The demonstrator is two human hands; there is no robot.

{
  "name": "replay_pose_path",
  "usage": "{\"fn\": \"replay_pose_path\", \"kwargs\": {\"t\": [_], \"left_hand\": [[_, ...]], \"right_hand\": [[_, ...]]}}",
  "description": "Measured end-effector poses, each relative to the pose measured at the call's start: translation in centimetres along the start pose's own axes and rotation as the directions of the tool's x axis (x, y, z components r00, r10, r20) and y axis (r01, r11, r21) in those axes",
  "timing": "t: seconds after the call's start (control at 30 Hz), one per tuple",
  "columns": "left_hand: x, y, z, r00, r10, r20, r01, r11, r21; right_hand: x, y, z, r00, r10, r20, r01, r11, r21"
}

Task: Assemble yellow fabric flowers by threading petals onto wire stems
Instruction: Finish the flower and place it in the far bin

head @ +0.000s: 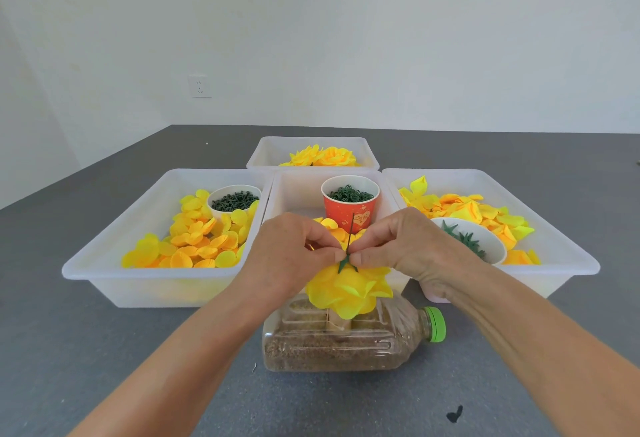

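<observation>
Nearest us, at 6 o'clock, a bottle [349, 339] lies on its side on the table [104, 350], filled with brown grains, its green cap [435, 324] pointing to 3 o'clock. Just above it sits the flower [348, 289], petals down, with the green stem [351, 232] rising through its middle. Our left hand [294, 256] and right hand [405, 246] meet there, fingertips of both pinching the stem right at the green calyx [346, 263] on top of the flower.

Beyond, at 10 o'clock, a tray [104, 273] holds loose petals [194, 235] and a white cup [235, 199] of dark green bits. At 12 o'clock stands a red cup [349, 208] of green rings, and farther back a tray of finished flowers [322, 156]. At 2 o'clock lie more petals and a bowl [478, 242] of green calyxes.

We judge the risk is slippage: pressing the calyx down unevenly could bend the thin stem, or crush and shift the petals out of line.

The red cup bears a heart with writing too small to read; we see no other labels.
</observation>
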State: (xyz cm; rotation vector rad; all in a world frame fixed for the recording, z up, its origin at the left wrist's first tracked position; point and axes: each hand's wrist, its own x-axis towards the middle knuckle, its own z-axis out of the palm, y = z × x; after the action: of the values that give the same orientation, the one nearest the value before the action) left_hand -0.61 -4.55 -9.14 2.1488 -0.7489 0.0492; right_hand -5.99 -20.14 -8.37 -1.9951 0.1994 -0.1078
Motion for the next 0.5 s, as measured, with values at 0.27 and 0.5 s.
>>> {"fn": "replay_pose_path", "kwargs": {"t": [0.27,0.5], "left_hand": [[0.1,1.0,-0.2,0.999,0.028,0.037,-0.033,0.990,0.138],[0.1,0.9,0.0,0.998,0.046,0.044,-0.056,0.968,0.245]], "right_hand": [[0.2,-0.2,0.4,0.997,-0.081,-0.018,0.077,0.985,-0.153],[0.4,0.2,0.2,0.993,-0.114,0.012,0.114,0.978,-0.175]]}}
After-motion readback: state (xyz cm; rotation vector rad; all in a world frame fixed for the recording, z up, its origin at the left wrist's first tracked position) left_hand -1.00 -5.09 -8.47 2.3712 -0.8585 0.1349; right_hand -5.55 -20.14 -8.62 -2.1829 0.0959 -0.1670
